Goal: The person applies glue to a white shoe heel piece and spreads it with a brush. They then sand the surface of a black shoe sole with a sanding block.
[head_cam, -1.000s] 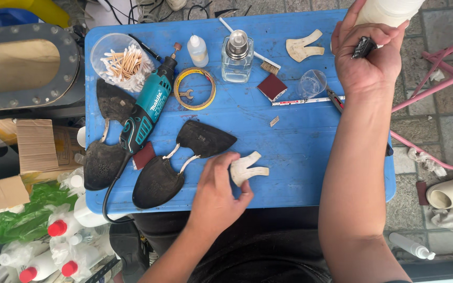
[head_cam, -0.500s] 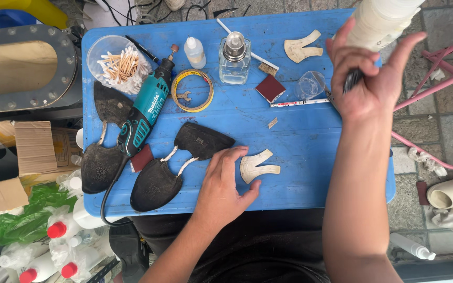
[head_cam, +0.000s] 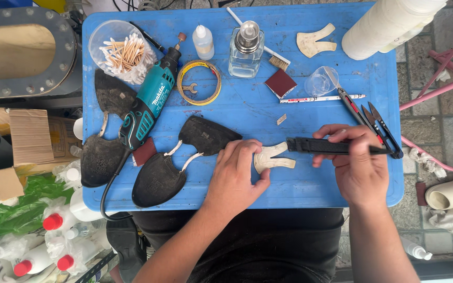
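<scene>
On the blue plastic table [head_cam: 310,188], just right of the black shoe-shaped pieces [head_cam: 184,157], your left hand [head_cam: 237,175] lies flat, fingers spread, pinning the pale forked cutout [head_cam: 272,158]. Your right hand [head_cam: 355,157] is closed around a black utility knife [head_cam: 321,146], tip at the cutout. It looks thin, stiff, light, likely to slide: press near its edges.

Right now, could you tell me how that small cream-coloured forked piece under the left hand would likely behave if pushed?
The cream forked piece looks thin, flat and light, so it would probably slide easily on the smooth blue table; the left hand pins it. It looks rigid, not floppy. Its narrow prongs might snap under the black tool in the right hand.
</scene>
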